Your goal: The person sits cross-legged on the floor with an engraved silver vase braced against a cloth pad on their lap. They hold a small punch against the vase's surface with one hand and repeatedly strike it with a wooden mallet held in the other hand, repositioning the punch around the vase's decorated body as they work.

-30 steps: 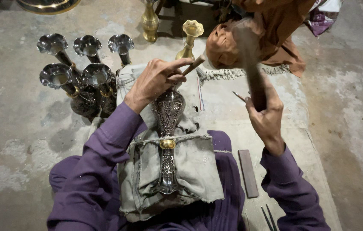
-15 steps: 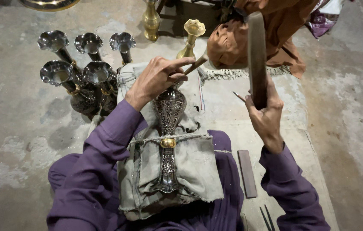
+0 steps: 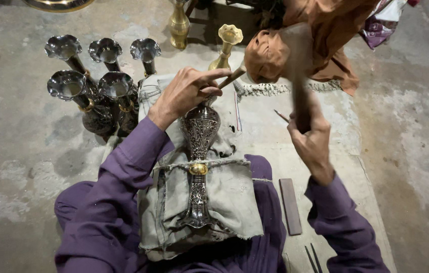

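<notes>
Vase [image 3: 199, 151] lies on its side across the lap on a grey cloth pad [image 3: 224, 202], tied down by a cord at the brass collar, mouth end pointing away. Left hand [image 3: 184, 93] rests on the vase's upper body, fingers pinched around a chisel [image 3: 227, 81] that slants out toward the far side. Right hand [image 3: 313, 139] is raised off to the right, fist wrapped around a mallet [image 3: 298, 76]; it's motion-blurred, so the head shape is unclear.

Progress, as a judgement: the body and stem already show dense engraved pattern over most of the visible surface, so the work looks well along. The chisel sits near the neck, probably the zone in hand. The underside can't be seen.

Five similar dark vases [image 3: 98, 81] stand on the floor by the pad's far-left corner, two brass ones [image 3: 227, 43] further off. A flat bar [image 3: 290, 205] and thin rods [image 3: 313, 258] lie on the floor beside the right knee.
</notes>
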### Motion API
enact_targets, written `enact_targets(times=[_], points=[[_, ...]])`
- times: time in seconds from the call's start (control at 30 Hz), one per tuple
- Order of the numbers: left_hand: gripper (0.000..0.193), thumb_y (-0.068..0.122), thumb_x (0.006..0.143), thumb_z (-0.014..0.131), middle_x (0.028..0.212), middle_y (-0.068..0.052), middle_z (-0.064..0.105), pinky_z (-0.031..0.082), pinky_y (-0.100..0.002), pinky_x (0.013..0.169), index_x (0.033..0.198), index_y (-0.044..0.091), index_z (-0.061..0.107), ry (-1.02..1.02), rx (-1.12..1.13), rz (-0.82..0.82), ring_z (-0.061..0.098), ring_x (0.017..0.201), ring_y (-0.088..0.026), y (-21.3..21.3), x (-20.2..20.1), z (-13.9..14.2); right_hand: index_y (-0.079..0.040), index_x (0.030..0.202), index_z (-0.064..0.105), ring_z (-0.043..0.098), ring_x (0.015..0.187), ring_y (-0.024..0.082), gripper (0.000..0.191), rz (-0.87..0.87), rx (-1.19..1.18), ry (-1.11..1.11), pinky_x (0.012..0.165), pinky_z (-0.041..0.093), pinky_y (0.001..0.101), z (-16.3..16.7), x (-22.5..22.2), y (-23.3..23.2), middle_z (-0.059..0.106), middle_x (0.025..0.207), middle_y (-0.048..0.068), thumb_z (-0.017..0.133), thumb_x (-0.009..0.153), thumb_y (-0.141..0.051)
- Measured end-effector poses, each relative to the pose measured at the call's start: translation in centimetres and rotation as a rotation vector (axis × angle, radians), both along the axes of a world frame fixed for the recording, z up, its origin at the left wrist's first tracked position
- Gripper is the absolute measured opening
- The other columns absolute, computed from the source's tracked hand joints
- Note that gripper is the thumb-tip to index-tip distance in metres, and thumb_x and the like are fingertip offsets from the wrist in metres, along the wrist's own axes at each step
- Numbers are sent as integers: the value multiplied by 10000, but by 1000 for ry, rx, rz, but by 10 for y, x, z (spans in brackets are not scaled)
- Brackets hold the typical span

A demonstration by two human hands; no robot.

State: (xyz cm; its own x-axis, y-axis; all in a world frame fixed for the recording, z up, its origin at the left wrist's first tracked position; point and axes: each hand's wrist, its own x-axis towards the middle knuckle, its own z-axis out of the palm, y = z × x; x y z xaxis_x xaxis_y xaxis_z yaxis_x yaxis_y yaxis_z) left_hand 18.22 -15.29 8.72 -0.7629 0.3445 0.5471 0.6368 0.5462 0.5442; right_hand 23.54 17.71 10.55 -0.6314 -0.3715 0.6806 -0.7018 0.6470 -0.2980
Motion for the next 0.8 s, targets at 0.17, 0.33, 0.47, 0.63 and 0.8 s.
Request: enact_targets(times=[0.17,0.33,0.47,0.63,0.8], points=[[504,188,922,749,905,-59,801,598,-353,669,1406,252,623,14,-7,-9,761,704,-199,-1,2,3,-111,1562,479,722,989,285,760,-94,-130,-106,860,590,387,-6,3,-6,717,1172,180,648,838,49],[486,177,932,747,930,-62,803,605,-347,644,1397,257,630,17,17,-9,770,708,-182,-3,4,1,-164,1517,532,716,963,364,794,-254,156,-135,789,554,442,-1,5,-6,735,1130,184,660,758,29],[476,122,945,735,978,-68,803,642,-326,665,1390,258,633,-35,111,13,792,738,-163,-9,10,-4,-171,1528,502,689,1032,391,761,-61,134,-86,871,555,442,8,1,-3,683,1178,191,673,802,-23],[502,60,946,738,1017,-72,807,673,-314,756,1409,194,597,6,258,-68,806,877,-167,-12,13,-9,-307,1456,552,696,873,312,772,-141,518,-212,649,551,416,10,-6,-4,676,1078,123,775,749,-95],[524,67,928,756,975,-77,806,660,-324,721,1416,148,583,11,266,-31,800,834,-165,-8,17,-10,-281,1521,517,684,858,241,751,-145,306,-87,689,592,361,19,-17,-5,669,1165,113,761,837,-85]])
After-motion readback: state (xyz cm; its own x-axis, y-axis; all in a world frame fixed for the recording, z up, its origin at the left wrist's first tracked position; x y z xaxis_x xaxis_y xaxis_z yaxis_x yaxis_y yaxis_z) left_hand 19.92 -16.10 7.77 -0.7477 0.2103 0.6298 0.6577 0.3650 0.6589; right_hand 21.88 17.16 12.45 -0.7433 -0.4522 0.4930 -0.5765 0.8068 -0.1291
